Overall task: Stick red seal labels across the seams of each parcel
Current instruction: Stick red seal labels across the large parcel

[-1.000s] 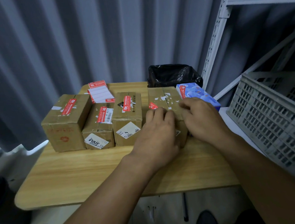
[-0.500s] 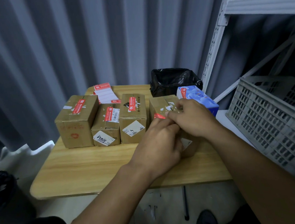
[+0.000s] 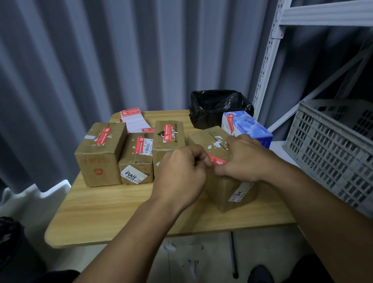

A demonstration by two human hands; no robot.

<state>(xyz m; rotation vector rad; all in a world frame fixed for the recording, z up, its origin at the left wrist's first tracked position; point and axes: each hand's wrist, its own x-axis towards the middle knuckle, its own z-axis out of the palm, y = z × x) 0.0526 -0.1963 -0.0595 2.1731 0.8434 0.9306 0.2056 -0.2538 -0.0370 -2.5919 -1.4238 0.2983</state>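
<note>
Presently the left hand (image 3: 181, 173) and right hand (image 3: 247, 159), fingers curled, pinch opposite ends of one red seal label (image 3: 217, 160) with white print, atop a tilted brown parcel (image 3: 229, 191) near the table's (image 3: 119, 209) front-right edge. Five parcels total: a row of three brown parcels (image 3: 135, 158) toward the left edge and one blue box (image 3: 246, 125) at the far-right corner each carry one label.
</note>
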